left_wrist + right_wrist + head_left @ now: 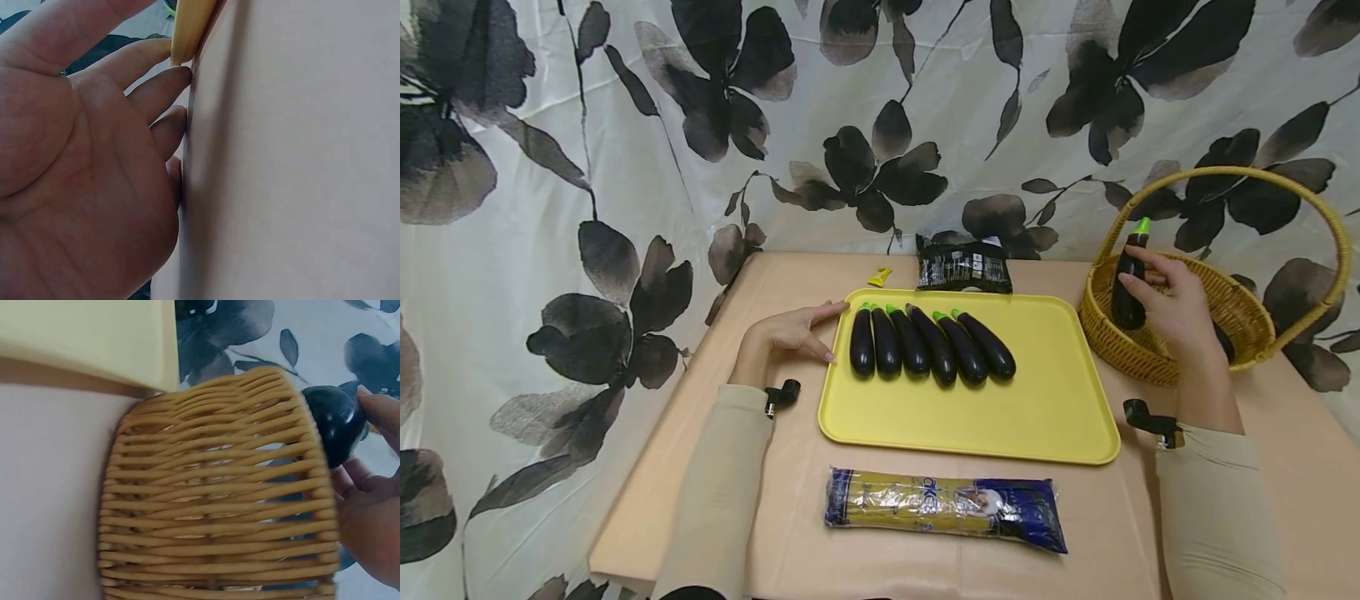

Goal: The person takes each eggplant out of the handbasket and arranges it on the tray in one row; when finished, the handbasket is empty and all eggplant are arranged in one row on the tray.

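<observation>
My right hand (1180, 304) grips a dark purple eggplant (1127, 292) with a bright green stem, holding it upright at the left side of the wicker basket (1108, 342). In the right wrist view, the rounded end of the eggplant (334, 422) shows at the basket's rim. Another dark shape (1223, 340), partly hidden by my wrist, lies inside the basket. At the left edge of the yellow tray (940, 421), my left hand (786, 332) touches the rim with its fingers extended. Several eggplants (943, 354) lie side by side on the tray, stems toward the back.
A long blue and yellow pasta packet (917, 502) lies in front of the tray. Behind the tray are a black packet (964, 267) and a small yellow wrapped piece (879, 277). The basket's tall handle (1232, 172) arches above it. Floral cloth hangs behind the table.
</observation>
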Demonstrator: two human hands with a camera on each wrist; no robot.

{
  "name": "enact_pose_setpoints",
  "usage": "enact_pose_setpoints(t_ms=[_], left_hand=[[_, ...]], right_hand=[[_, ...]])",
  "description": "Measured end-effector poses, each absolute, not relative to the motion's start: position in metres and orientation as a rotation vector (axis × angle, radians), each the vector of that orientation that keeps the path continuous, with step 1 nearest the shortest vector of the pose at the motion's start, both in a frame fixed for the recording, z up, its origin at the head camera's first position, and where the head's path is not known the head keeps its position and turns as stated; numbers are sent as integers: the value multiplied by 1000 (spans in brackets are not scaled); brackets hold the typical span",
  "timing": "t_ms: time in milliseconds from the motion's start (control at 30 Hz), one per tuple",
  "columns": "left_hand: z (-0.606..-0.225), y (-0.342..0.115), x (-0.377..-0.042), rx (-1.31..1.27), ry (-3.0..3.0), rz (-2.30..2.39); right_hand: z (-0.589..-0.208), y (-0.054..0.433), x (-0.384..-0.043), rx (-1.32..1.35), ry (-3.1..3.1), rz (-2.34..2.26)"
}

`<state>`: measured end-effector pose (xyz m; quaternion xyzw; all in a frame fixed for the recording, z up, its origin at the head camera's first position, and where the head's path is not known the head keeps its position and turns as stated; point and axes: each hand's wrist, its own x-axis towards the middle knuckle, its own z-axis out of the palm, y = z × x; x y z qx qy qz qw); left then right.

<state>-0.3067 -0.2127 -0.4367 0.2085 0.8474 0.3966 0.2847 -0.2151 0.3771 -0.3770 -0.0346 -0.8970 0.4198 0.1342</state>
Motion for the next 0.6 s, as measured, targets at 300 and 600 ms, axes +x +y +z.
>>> enact_pose_setpoints(t_ms=[300,600], left_hand=[[-438,-212,-305,544,2260,1085],[-439,-212,-304,540,2265,1086]], right_hand=[[-362,357,-207,26,-2586,1222],[-364,334,-208,203,-2585,1239]])
